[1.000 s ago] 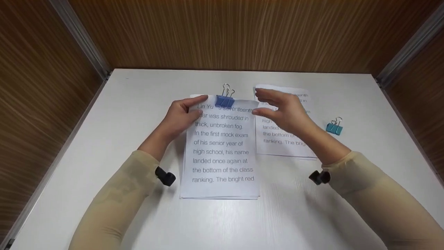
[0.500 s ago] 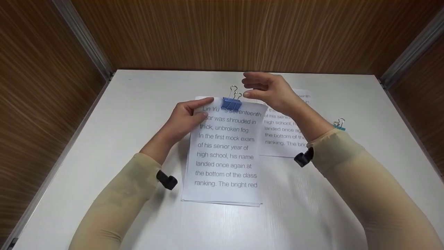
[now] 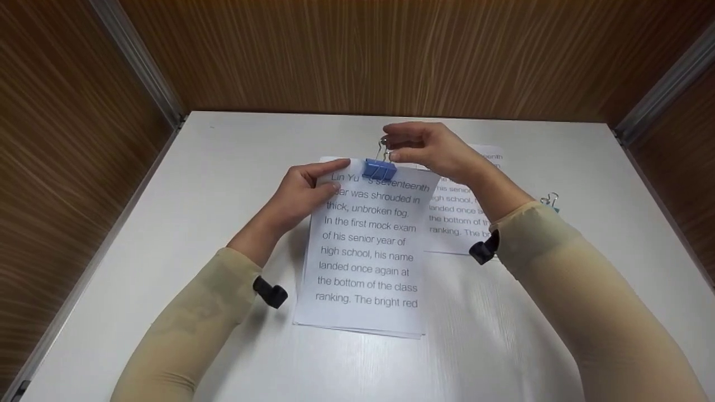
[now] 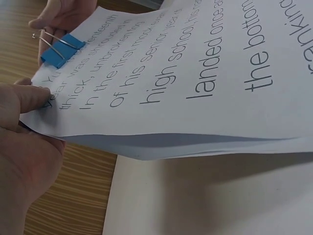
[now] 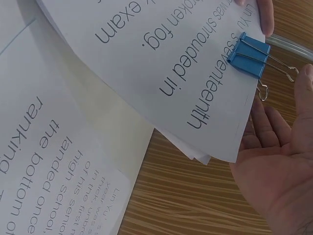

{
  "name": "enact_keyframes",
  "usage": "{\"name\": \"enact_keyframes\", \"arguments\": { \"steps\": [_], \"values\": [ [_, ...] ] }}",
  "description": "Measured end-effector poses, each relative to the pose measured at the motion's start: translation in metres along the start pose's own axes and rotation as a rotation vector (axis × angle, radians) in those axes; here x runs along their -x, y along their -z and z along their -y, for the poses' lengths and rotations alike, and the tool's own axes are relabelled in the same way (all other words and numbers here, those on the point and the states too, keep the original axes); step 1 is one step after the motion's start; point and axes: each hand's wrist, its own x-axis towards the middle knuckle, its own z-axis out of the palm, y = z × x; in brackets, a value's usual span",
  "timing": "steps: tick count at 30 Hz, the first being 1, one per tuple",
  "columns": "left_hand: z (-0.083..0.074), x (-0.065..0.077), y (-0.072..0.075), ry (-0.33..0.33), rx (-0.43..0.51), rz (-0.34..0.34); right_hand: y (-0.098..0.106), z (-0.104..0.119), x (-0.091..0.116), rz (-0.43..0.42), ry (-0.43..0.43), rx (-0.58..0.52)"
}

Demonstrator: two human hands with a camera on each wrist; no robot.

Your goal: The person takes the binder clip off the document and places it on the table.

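My left hand (image 3: pixel 299 192) pinches a stack of printed sheets (image 3: pixel 366 259) at its upper left corner, thumb on top. The top end of the stack is raised, and its sheets part along the side in the left wrist view. A blue binder clip (image 3: pixel 380 169) grips the top edge, its wire handles (image 5: pixel 274 63) pointing away from the paper. My right hand (image 3: pixel 438 149) is at those handles, thumb on one side and fingers on the other. In the right wrist view the thumb tip (image 5: pixel 307 76) is close by one handle's end; the fingers are partly behind the clip.
A second stack of printed sheets (image 3: pixel 452 243) lies on the white table (image 3: pixel 234 145) to the right, partly under my right arm. A teal binder clip (image 3: pixel 550 202) shows beyond my right sleeve, mostly hidden. Wood-grain panels (image 3: pixel 357 61) enclose the table's back and sides.
My right hand has moved from the stack's upper right corner up and left to the blue clip's handles. The held stack has shifted slightly right with my left hand.
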Motion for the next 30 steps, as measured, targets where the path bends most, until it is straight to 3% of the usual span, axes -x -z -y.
{"name": "enact_keyframes", "arguments": {
  "steps": [8,20,30],
  "values": [
    [0.001,0.001,-0.001,-0.031,0.003,0.015,-0.002,0.001,0.001,0.038,-0.02,-0.011],
    [0.003,0.001,-0.001,-0.039,0.009,0.016,-0.007,0.005,0.003,0.014,-0.059,-0.036],
    [0.006,0.001,0.0,-0.02,0.004,-0.015,-0.018,0.012,0.002,-0.03,-0.007,0.009]
  ]
}}
